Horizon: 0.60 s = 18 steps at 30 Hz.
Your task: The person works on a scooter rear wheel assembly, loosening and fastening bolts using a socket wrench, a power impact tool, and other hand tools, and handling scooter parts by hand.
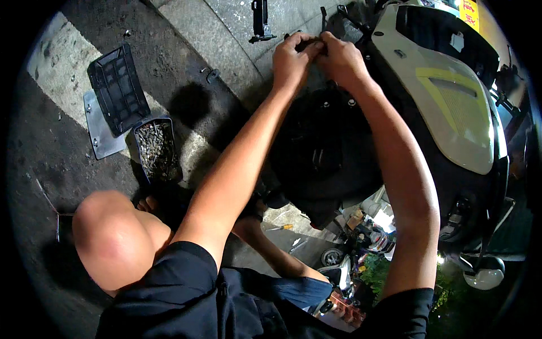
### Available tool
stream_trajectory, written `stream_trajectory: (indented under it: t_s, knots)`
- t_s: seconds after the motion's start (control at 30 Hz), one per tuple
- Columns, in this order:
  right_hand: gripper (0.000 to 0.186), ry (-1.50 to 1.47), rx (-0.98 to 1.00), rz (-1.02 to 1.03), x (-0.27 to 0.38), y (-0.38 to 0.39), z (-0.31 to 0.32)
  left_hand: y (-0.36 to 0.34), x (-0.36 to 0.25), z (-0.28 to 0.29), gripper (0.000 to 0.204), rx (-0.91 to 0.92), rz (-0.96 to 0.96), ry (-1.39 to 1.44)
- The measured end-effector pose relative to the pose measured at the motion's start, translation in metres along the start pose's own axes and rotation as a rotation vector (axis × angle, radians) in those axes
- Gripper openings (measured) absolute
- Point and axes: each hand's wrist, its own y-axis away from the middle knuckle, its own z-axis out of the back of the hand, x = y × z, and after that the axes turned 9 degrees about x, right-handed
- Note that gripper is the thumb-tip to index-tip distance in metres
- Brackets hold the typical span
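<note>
Scooter (454,110) filled the right side, dark middle under the arms, pale panel just right of the hands. Left hand (291,63) and right hand (342,59) met at top centre, fingers curled; couldn't tell how far closed either grip was or what it held, too small and dark. Forearms blocked part of the dark bodywork. Bracket (259,21) lay on the ground beyond the left hand. Left side: crate (118,87) overlapping plate (105,138), hardware-filled bin (155,120) just below. Screwdriver (287,226) lay lower centre.
</note>
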Motion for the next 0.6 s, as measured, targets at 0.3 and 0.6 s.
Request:
stream_trajectory:
  t_s: [0.3,0.6]
  knots:
    - [0.032,-0.215,0.218,-0.016,-0.010,0.011,0.017,-0.001,0.007,0.006,0.018,0.079,-0.076,0.002]
    - [0.036,-0.058,0.075,0.000,-0.019,0.020,0.005,-0.008,0.001,-0.008,0.020,0.100,-0.096,0.230]
